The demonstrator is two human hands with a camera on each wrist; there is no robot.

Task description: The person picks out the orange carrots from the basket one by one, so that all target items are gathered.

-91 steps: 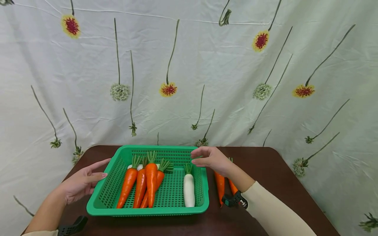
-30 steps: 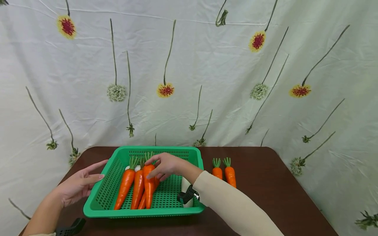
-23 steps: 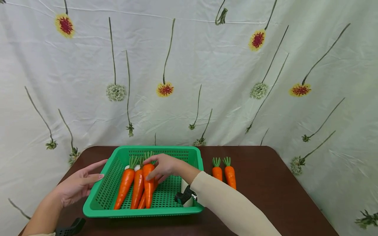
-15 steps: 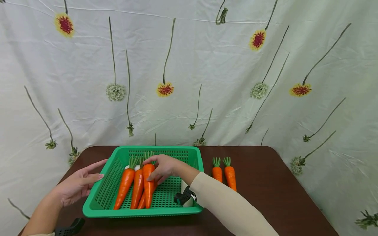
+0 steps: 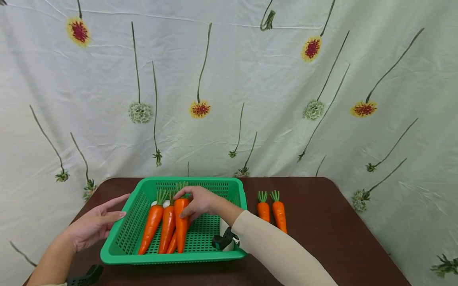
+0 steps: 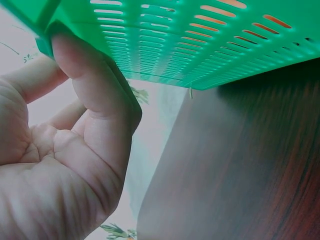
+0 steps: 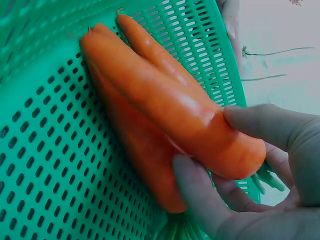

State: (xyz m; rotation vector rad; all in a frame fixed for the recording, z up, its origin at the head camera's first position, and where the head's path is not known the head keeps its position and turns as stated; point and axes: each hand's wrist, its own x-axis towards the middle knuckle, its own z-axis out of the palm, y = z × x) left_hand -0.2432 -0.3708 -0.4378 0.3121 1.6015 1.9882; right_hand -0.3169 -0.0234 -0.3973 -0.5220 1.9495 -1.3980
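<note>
A green basket (image 5: 171, 259) holds several orange carrots with green tops, side by side and partly overlapping. My right hand (image 5: 202, 202) reaches into it and grips the uppermost carrot (image 5: 181, 222) near its top; in the right wrist view the thumb and fingers of the hand (image 7: 250, 165) lie around the thick end of that carrot (image 7: 170, 105). My left hand (image 5: 91, 224) touches the basket's left side, and in the left wrist view the fingers (image 6: 95, 85) rest against its rim. A white radish (image 5: 226, 228) inside at the right is mostly hidden by my right wrist.
Two more carrots (image 5: 278, 210) lie on the dark brown table (image 5: 322, 238) right of the basket, partly behind my right sleeve (image 5: 275, 246). White round ends (image 5: 166, 203) show behind the carrots in the basket. A pale flowered cloth (image 5: 229, 71) hangs behind the table.
My right hand has moved left from above the basket's right rim to the carrots inside and has taken hold of the top one, which has shifted slightly right. My left hand has stayed at the basket.
</note>
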